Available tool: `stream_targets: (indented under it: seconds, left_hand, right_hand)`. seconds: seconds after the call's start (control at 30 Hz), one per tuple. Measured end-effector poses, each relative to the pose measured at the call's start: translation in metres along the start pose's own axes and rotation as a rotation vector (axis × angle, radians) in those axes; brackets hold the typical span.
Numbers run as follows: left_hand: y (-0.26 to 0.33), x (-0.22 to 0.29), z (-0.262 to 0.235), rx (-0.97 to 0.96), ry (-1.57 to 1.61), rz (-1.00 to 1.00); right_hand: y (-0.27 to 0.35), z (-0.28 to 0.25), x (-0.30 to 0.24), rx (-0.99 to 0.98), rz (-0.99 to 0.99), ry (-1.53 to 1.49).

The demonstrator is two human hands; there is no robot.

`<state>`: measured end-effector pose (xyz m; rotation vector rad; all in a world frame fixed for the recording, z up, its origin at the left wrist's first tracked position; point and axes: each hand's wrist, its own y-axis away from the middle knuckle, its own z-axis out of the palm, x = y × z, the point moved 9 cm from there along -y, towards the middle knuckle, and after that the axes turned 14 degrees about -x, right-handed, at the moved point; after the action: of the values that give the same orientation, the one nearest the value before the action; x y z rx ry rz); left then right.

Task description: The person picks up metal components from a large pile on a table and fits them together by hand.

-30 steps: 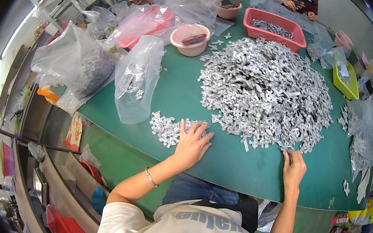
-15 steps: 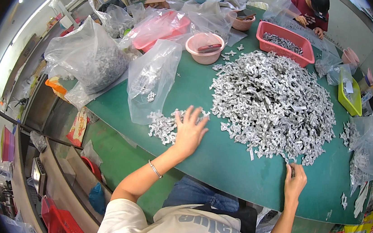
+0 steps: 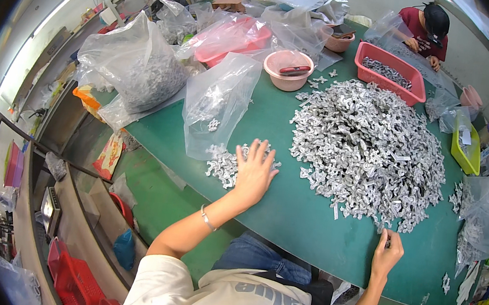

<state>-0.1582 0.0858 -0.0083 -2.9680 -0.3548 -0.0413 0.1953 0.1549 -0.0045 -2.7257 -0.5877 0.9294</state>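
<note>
The left hand (image 3: 252, 174) lies flat and spread, palm down, on a small heap of metal pieces (image 3: 228, 166) near the front edge of the green counter (image 3: 308, 230); it grips nothing, only presses on them. The right hand (image 3: 387, 255) is pinched nearly closed at the near fringe of the big pile of metal pieces (image 3: 370, 151), and seems to have 1 or 2 pieces between the fingertips, though they are too small to be sure.

Judging by the heaps, little is done: the small heap under the left hand is a tiny share, and the big pile in the middle of the counter looks barely touched. A clear plastic bag (image 3: 217, 102) just behind the small heap holds only a few pieces, while a fuller bag (image 3: 137, 70) stands further left.

Against the picture half a second ago, the left hand has stayed on the small heap with the same spread fingers, and the right hand has kept its place at the pile's edge. The view has tipped slightly, so the red tray (image 3: 391, 72) and pink bowl (image 3: 288, 69) sit lower in the picture.
</note>
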Motion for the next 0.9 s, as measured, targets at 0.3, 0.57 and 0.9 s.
stream_targets:
  seconds: [0.3, 0.57, 0.9]
  left_hand:
    - [0.089, -0.083, 0.019, 0.024, 0.356, -0.491]
    - [0.041, -0.09, 0.027, -0.031, 0.318, -0.445]
    - [0.009, -0.112, 0.031, 0.091, 0.28, -0.443]
  right_hand:
    - [0.009, 0.006, 0.043, 0.034, 0.304, -0.459]
    - [0.012, 0.016, 0.037, 0.002, 0.307, -0.631]
    - [0.02, 0.006, 0.042, 0.016, 0.3, -0.696]
